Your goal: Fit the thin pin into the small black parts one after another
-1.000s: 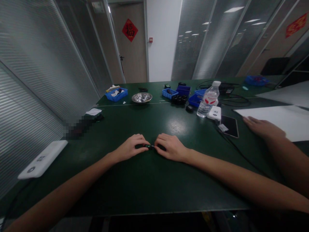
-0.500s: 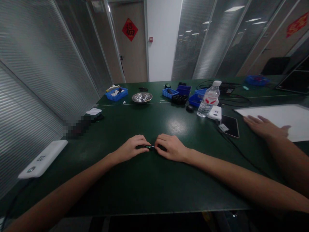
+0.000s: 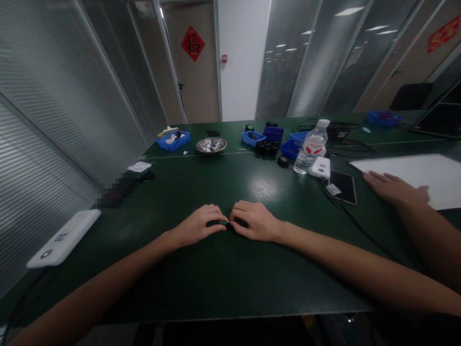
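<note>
My left hand (image 3: 201,225) is closed in a pinch, thumb and forefinger gripping a small green piece (image 3: 224,223) that looks like a tiny circuit board. Just to its right, my right hand (image 3: 255,222) is also closed, its fingertips pressed together at the piece's right end. What those right fingertips hold is covered by the fingers. Both hands rest low over the dark green table (image 3: 201,283), their fingertips almost meeting. Most of the green piece is hidden.
A metal bowl (image 3: 212,146) and blue trays (image 3: 173,141) stand farther back. A water bottle (image 3: 311,147), a white power bank (image 3: 320,167) and a tablet (image 3: 343,187) lie right. Another person's hand (image 3: 395,188) rests on a white sheet (image 3: 441,180). A white device (image 3: 65,239) sits left.
My left hand has shifted slightly right, narrowing the gap to my right hand. Less of the green piece shows between the fingertips.
</note>
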### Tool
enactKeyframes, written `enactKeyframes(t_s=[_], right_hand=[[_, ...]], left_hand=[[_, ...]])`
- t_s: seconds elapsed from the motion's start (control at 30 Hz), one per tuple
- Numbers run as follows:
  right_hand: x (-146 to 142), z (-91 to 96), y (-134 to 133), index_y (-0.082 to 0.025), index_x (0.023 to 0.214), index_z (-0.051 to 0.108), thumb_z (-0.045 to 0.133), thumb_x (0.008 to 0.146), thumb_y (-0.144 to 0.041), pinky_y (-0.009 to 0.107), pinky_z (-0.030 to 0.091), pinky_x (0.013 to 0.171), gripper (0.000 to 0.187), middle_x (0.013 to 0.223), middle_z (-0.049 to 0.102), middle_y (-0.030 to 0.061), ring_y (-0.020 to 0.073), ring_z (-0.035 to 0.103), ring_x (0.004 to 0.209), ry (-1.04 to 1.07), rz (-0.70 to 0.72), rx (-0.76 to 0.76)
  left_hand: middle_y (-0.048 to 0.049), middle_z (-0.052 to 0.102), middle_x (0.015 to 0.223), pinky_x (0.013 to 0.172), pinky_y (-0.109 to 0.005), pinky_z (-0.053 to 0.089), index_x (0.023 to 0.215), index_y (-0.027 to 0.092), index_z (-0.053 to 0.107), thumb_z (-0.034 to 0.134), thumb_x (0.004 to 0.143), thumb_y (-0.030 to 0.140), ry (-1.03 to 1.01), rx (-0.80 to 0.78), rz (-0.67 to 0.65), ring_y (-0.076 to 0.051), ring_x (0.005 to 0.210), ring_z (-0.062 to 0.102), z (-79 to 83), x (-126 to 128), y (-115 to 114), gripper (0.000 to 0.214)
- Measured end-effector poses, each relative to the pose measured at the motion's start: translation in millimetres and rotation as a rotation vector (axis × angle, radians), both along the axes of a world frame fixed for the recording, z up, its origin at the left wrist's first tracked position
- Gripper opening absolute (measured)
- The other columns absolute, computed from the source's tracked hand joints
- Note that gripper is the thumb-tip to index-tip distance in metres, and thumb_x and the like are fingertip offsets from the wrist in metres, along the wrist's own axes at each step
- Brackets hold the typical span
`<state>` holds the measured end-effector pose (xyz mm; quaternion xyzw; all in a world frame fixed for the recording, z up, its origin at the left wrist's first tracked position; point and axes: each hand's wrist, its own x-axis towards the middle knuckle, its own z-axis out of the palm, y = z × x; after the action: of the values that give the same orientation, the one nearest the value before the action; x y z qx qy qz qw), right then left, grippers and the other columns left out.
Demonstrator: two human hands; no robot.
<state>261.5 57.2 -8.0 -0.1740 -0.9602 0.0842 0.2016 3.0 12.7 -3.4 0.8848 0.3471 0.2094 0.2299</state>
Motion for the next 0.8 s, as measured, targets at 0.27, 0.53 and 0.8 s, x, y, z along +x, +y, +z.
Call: enactKeyframes(t_s=[0.27, 0.53, 0.8], right_hand=[[0.2, 2.1, -0.9, -0.019, 0.103, 0.065, 0.052, 0.103, -0.031, 0.028, 0.043, 0.069, 0.018, 0.098, 0.066, 0.0055, 0.0172, 0.059, 0.087, -0.007, -0.002, 0.001], [0.5, -0.2, 0.7, -0.019, 0.103, 0.066, 0.053, 0.103, -0.030, 0.028, 0.044, 0.070, 0.017, 0.097, 0.066, 0.0055, 0.0172, 0.060, 0.087, 0.003, -0.001, 0.006], [-0.4, 0.4, 0.3, -0.019, 0.103, 0.066, 0.052, 0.103, -0.030, 0.028, 0.043, 0.070, 0.018, 0.097, 0.066, 0.0058, 0.0171, 0.059, 0.086, -0.008, -0.014, 0.013]], left_hand=[[-0.0060, 0.067, 0.111, 0.095, -0.036, 0.044, 0.120, 0.023, 0.070, 0.062, 0.101, 0.032, 0.009, 0.003, 0.010, -0.021, 0.105, 0.060, 1.7, 1.3, -0.9, 0.023], [-0.0072, 0.067, 0.112, 0.096, -0.038, 0.046, 0.122, 0.023, 0.069, 0.061, 0.101, 0.034, 0.011, 0.007, 0.016, -0.023, 0.106, 0.060, 2.4, 1.9, -1.3, 0.025], [-0.0065, 0.066, 0.115, 0.096, -0.038, 0.045, 0.119, 0.024, 0.069, 0.063, 0.099, 0.029, 0.017, 0.020, 0.056, -0.023, 0.108, 0.059, 4.1, 1.7, -2.9, 0.021]])
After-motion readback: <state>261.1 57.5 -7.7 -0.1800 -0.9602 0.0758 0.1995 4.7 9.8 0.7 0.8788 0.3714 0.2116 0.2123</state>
